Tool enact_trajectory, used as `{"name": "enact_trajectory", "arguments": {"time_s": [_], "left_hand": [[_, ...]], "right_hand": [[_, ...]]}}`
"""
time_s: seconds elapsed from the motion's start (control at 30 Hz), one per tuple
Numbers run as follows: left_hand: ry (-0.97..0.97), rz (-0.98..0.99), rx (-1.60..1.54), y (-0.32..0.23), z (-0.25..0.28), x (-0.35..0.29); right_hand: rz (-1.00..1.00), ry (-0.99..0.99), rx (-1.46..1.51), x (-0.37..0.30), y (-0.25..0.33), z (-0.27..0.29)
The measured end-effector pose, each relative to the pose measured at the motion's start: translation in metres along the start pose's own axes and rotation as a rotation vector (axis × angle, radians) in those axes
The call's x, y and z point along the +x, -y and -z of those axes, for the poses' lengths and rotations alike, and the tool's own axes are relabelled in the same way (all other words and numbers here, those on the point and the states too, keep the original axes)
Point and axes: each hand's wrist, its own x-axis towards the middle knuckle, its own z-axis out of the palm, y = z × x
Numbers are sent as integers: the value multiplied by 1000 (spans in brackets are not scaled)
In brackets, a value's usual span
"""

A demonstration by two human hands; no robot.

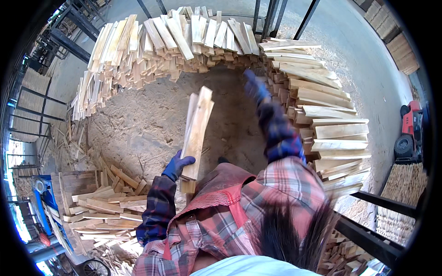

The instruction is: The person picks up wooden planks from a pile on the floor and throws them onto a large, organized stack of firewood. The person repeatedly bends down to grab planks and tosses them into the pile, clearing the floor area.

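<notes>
My left hand (178, 165), in a blue glove, is closed round the lower part of a few pale wooden slats (198, 131), held upright and slightly tilted in front of me. My right hand (256, 86), also blue-gloved, reaches forward to the inner side of the stacked slats, near the corner of the rows. It is smeared by motion, so its fingers and whether it touches a slat are unclear. A long row of stacked slats (179, 37) curves across the far side. Another stacked row (331, 110) runs down the right.
Loose slats (106, 209) lie in a heap at the lower left, beside a wooden board (73, 184). Dusty ground (138, 115) lies between the rows. Black metal posts (271, 18) stand behind the stacks. At far right is a red and black vehicle (411, 129).
</notes>
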Motion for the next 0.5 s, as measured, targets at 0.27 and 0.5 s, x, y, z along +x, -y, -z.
{"name": "enact_trajectory", "arguments": {"time_s": [0.27, 0.5], "left_hand": [[282, -224, 386, -140, -96, 55], [3, -802, 313, -221, -119, 72]], "right_hand": [[-43, 0, 663, -119, -81, -79], [548, -146, 540, -71, 107, -38]]}}
